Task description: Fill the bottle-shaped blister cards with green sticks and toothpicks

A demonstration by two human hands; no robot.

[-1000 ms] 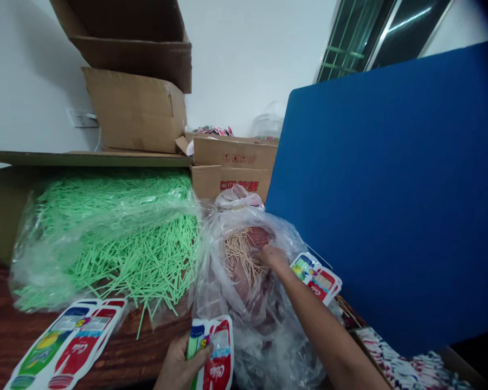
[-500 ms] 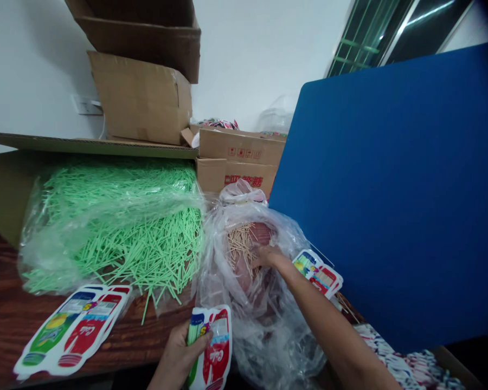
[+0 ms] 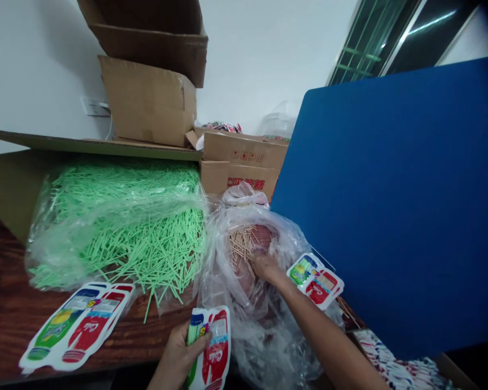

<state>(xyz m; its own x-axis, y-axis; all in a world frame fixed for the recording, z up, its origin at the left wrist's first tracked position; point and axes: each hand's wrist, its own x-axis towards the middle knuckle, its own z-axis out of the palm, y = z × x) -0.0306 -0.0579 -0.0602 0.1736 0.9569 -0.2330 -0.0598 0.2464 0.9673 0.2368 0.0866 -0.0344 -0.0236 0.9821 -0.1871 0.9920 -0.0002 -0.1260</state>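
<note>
Low at the front, my left hand (image 3: 180,352) is closed round a printed bottle-shaped pouch (image 3: 216,349), its thumb across the front. Green sticks show through the pouch's clear window. My right hand (image 3: 265,266) reaches into an open clear plastic bag (image 3: 222,271), with its fingers curled down on thin tan sticks (image 3: 241,242); the fingertips are partly hidden. Just right of that wrist lies a small stack of the same pouches (image 3: 318,284). Another stack of pouches (image 3: 81,325) rests on the dark wooden table (image 3: 146,341) at the left.
Left of the clear bag, bright green sticks (image 3: 142,233) spill from a plastic bag inside an open carton (image 3: 8,184). Cardboard boxes (image 3: 150,103) are piled behind. A blue panel (image 3: 386,206) blocks the right side. Printed packets (image 3: 398,360) fill a box at lower right.
My right hand has shifted slightly and its fingers sit lower among the tan sticks. My left hand still holds its pouch. The whole view has moved a little.
</note>
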